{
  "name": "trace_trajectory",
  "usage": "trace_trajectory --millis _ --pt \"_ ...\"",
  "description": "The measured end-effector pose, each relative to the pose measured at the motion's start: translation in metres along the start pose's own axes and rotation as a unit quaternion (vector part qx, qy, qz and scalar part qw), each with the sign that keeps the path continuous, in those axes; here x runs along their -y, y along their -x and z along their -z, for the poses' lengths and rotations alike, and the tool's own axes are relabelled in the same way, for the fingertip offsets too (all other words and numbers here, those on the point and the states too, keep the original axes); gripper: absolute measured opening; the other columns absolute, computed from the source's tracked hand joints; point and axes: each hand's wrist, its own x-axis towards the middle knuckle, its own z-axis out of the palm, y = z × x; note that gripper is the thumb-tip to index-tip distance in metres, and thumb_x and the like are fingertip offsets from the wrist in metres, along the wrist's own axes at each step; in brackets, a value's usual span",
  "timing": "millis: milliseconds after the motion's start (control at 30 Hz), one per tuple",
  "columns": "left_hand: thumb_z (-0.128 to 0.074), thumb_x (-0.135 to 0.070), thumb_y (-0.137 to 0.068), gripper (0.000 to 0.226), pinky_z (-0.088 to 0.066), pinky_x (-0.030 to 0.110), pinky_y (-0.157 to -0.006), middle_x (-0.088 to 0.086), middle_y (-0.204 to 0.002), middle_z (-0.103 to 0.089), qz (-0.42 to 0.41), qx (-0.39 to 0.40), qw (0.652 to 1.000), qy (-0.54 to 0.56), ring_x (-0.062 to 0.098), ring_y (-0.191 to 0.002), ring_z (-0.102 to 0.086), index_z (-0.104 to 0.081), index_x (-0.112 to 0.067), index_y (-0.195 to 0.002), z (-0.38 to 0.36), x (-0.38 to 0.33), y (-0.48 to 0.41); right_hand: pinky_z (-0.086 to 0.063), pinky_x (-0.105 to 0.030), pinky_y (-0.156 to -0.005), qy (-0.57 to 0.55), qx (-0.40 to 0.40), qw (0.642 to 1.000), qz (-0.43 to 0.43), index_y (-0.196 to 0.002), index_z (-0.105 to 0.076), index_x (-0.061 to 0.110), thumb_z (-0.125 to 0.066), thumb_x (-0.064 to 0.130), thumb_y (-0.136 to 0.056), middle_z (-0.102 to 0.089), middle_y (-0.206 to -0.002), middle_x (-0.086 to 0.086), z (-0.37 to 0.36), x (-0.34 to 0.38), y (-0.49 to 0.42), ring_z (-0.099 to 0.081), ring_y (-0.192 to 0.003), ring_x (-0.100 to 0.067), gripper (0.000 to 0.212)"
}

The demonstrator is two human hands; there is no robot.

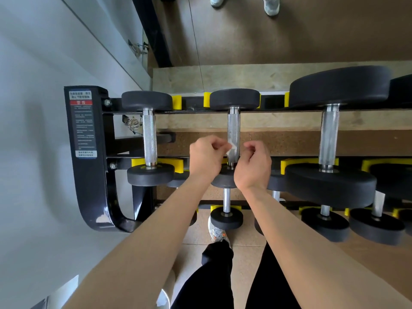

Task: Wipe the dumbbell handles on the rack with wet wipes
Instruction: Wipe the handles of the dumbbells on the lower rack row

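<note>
Hands close in on the middle handle in the top row of the rack, and the wipe sits right against that handle's near end, a small white scrap bunched in front of the knurled steel. Left hand, just left of the handle, has its fingers curled and pinches the wipe's edge. Right hand, just right of it, is curled too, but whether it has any of the wipe I cannot tell. The step looks like getting the wipe round the bar. The good way, I'd say, is to open it out flat, wrap it fully round the handle, then twist and slide toward the far weight so the knurling gets cleaned all round. Either side of the middle handle, the thin handle to its left and the thick handle to its right carry no wipe.
</note>
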Motion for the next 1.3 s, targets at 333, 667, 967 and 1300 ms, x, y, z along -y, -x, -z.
trace_trajectory --millis 333,667,967,1300 --pt "-0.075 -0.023 -0.09 0.008 -0.042 0.002 -0.068 -0.017 -0.082 -0.067 -0.001 -0.075 0.995 0.061 -0.009 -0.075 -0.059 -0.079 -0.019 -0.097 0.001 -0.027 -0.026 -0.039 -0.015 -0.072 0.003 -0.003 1.0 -0.001 -0.103 -0.06 0.02 -0.047 0.014 -0.101 -0.058 -0.104 0.004 0.001 -0.001 0.001 -0.053 -0.091 -0.009 0.014" --pt "-0.078 -0.022 -0.087 0.009 -0.051 0.024 -0.067 -0.001 -0.08 -0.069 -0.187 -0.032 0.976 -0.11 0.01 -0.069 -0.06 -0.079 -0.013 -0.085 -0.005 0.017 0.0 -0.046 -0.027 -0.077 0.007 -0.006 1.0 0.001 -0.102 -0.061 0.019 -0.048 0.015 -0.1 -0.055 -0.103 0.005 -0.001 -0.001 0.002 -0.054 -0.091 -0.012 0.014" --pt "-0.079 -0.021 -0.087 0.005 -0.038 0.002 -0.067 -0.009 -0.085 -0.062 -0.132 -0.127 0.983 -0.029 -0.002 -0.068 -0.052 -0.081 -0.017 -0.09 -0.009 -0.029 -0.044 -0.037 -0.012 -0.068 0.015 -0.003 1.0 0.001 -0.102 -0.061 0.019 -0.049 0.015 -0.1 -0.056 -0.102 0.005 -0.002 -0.005 0.0 -0.053 -0.089 -0.009 0.013" --pt "-0.077 -0.021 -0.087 0.005 -0.056 0.035 -0.077 -0.005 -0.084 -0.075 -0.157 0.008 0.98 -0.121 0.009 -0.076 -0.066 -0.08 -0.018 -0.089 0.0 0.002 0.008 -0.035 -0.011 -0.067 0.008 0.013 1.0 0.018 -0.109 -0.06 0.017 -0.045 0.02 -0.103 -0.056 -0.107 0.004 0.001 0.0 0.001 -0.051 -0.09 -0.009 0.017"
